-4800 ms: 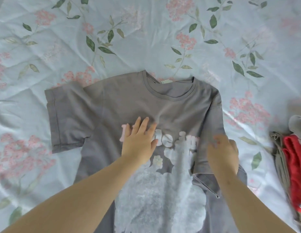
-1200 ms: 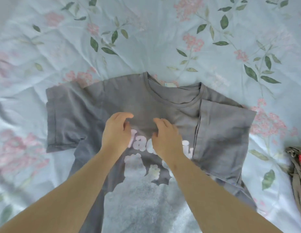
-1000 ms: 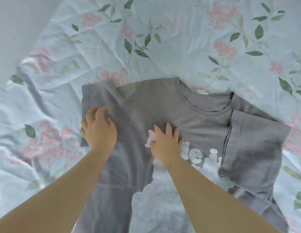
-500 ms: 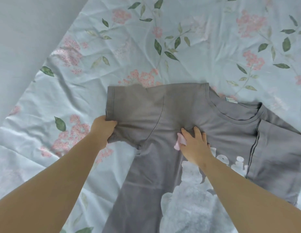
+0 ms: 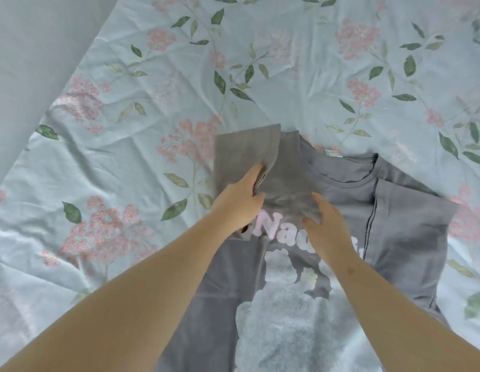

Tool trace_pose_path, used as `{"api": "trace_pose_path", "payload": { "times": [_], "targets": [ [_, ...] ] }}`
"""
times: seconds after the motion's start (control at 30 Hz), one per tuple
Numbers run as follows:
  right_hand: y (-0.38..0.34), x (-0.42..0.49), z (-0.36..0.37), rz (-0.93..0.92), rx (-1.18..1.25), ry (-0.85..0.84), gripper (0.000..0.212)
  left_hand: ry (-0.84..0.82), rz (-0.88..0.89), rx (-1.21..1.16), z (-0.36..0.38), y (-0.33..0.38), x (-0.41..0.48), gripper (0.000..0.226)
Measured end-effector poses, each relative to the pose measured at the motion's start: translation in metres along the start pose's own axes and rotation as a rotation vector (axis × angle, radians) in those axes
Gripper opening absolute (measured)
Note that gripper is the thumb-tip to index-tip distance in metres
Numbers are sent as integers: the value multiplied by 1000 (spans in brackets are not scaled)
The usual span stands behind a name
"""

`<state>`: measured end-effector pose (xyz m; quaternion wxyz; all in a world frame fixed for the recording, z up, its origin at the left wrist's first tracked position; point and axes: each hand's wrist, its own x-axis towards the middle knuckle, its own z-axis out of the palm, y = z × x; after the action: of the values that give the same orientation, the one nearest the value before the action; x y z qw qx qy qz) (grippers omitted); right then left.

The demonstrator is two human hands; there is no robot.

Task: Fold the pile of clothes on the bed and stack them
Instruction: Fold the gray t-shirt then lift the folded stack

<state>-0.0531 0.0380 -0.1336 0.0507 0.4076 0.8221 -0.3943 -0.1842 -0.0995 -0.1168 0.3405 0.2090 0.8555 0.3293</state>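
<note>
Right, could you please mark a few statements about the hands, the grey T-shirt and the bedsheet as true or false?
1. The left hand grips a sleeve of the grey T-shirt. True.
2. The right hand holds a red garment. False: it rests flat on the T-shirt's chest, holding nothing.
3. The T-shirt lies with its print facing up. True.
4. The bedsheet is plain white. False: it is pale blue with pink flowers and green leaves.

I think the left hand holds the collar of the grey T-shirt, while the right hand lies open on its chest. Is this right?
Not the collar: the head view shows the left hand gripping the folded-in sleeve of the grey T-shirt. The right hand does lie open on its chest.
</note>
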Motion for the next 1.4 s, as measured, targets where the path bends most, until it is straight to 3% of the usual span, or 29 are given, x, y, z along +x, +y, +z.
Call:
{"api": "trace_pose_path", "payload": {
  "times": [0.1,0.17,0.23,0.3,0.37,0.47,0.67,0.83,0.93,1.07,1.17,1.27,1.33,1.4],
  "targets": [
    [18,-7,-21,43,50,51,55,-205,-158,208,33,-1,0,63],
    [35,-12,-38,61,41,109,50,-188,-171,239,45,-3,-3,61],
    [56,-18,-57,111,0,186,46,-6,-104,331,52,-7,-9,55],
    [78,-28,-75,206,-27,274,44,286,-2,444,55,-14,-25,47],
    [102,-42,-88,301,-58,359,43,449,-3,429,57,-29,-42,45],
    [137,-75,-93,454,-112,350,50,387,-152,463,71,-56,-73,54],
    [191,-155,-70,670,-106,251,73,324,-196,499,115,-75,-137,58],
    [226,-210,-55,839,-8,318,64,276,-188,495,148,-70,-184,55],
    [245,-235,-56,784,137,273,27,157,-161,582,176,-69,-212,61],
    [268,-265,-64,745,92,332,28,122,-231,603,194,-73,-235,59],
    [275,-281,-59,792,137,318,16,104,-209,587,190,-76,-245,58],
    [260,-294,-46,813,38,334,48,78,-182,566,178,-80,-256,57],
    [244,-305,-35,675,-148,384,52,76,-168,560,171,-87,-268,56],
    [226,-317,-21,394,-249,341,30,86,-169,544,165,-99,-282,55]
  ]
}}
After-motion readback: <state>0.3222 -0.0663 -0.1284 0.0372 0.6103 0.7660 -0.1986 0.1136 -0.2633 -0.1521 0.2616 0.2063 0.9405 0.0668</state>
